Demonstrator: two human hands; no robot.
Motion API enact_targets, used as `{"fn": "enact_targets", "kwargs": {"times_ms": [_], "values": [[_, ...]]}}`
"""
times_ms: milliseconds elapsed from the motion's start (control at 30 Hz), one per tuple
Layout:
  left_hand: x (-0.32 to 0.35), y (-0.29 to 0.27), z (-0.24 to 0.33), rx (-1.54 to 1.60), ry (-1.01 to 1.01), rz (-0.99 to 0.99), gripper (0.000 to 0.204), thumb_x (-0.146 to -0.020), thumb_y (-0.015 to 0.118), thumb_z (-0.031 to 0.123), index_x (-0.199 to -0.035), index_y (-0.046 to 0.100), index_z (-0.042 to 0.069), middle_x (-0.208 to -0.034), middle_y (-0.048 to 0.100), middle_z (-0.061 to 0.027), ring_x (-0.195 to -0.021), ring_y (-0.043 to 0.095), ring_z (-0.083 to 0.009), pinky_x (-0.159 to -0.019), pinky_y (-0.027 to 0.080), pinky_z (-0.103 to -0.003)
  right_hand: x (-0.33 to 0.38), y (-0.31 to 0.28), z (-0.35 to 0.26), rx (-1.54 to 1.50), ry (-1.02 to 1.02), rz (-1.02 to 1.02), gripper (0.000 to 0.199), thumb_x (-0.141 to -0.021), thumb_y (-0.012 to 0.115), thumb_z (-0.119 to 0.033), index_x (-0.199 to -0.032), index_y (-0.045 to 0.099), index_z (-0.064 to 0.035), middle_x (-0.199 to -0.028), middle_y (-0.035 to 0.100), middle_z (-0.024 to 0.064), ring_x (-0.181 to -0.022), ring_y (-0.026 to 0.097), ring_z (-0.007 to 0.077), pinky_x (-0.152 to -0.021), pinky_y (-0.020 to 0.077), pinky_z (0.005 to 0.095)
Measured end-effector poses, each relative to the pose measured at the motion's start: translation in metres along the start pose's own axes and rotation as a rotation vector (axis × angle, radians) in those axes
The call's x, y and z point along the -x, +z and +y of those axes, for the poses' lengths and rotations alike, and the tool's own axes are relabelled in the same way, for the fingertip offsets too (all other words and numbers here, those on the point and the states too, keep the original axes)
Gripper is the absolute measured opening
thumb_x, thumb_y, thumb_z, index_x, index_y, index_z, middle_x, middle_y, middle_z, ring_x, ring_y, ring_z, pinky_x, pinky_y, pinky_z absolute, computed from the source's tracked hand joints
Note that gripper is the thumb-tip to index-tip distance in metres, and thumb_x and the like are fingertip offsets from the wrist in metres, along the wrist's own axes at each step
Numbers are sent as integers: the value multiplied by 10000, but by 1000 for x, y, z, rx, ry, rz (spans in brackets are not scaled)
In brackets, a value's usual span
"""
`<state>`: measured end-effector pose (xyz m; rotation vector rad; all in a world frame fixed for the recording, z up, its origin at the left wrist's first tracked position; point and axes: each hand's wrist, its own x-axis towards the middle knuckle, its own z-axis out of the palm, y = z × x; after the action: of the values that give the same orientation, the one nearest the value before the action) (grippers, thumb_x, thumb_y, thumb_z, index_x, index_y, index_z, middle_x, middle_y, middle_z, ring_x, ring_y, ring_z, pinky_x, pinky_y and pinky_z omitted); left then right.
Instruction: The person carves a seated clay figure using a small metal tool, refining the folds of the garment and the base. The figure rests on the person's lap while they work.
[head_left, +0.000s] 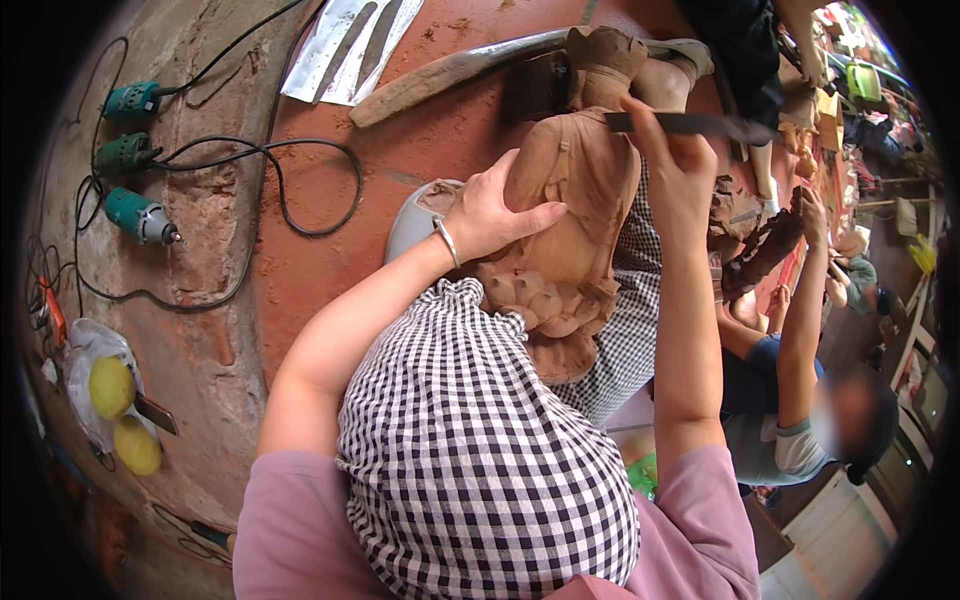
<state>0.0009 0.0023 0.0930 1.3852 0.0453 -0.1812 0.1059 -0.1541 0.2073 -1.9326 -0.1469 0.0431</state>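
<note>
left fingers [535, 217] grip carving [585, 215] widely, right fingers [646, 125] pinch dark blade [722, 126]; green tools [132, 213] lie leftward.

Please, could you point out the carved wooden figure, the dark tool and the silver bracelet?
Carved wooden figure [585, 215]: head view, middle of its body.
Dark tool [705, 124]: head view, flat shaft near its middle.
Silver bracelet [446, 242]: head view, its visible band.
</note>
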Motion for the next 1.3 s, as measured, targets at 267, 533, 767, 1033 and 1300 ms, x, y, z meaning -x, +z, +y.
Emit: {"fn": "enact_targets", "kwargs": {"times_ms": [267,533,767,1033,1300], "values": [[0,-2,-1,-37,20,14,842,-774,791,570,-1337,536,-1,-1166,708,-198,-1105,692,-300,-972,529,-404,31,-36,-26,61,156,-277,135,-867,760,-35,-887,678,70,-1028,714,131,-877,703,177,-766,571,283],[0,-1,-1,-23,2,14,863,-767,792,574,-1346,529,-10,-1167,708,-194,-1114,688,-299,-991,518,-400,10,-31,-31,583,-152,-520,228,-745,855,-146,-841,722,13,-1149,684,105,-945,665,229,-785,531,323],[1,-2,0,-18,2,10,852,-769,791,572,-1341,533,-5,-1166,709,-190,-1113,688,-298,-992,517,-400,9,-30,-41,571,-85,-525,251,-755,849,-185,-859,741,16,-1062,719,88,-878,689,220,-757,527,344],[1,-2,3,-16,12,8,830,-777,790,562,-1329,540,-5,-1167,708,-190,-1108,689,-299,-985,522,-401,7,-31,-28,486,-18,-471,240,-744,854,-137,-847,713,28,-1041,706,88,-873,681,209,-750,518,329],[2,-3,4,-27,18,19,825,-778,790,560,-1323,541,-7,-1157,710,-189,-1107,690,-295,-981,521,-400,4,-33,-34,522,-2,-553,245,-733,860,-143,-861,718,10,-1095,692,97,-974,676,233,-829,530,331]]}}
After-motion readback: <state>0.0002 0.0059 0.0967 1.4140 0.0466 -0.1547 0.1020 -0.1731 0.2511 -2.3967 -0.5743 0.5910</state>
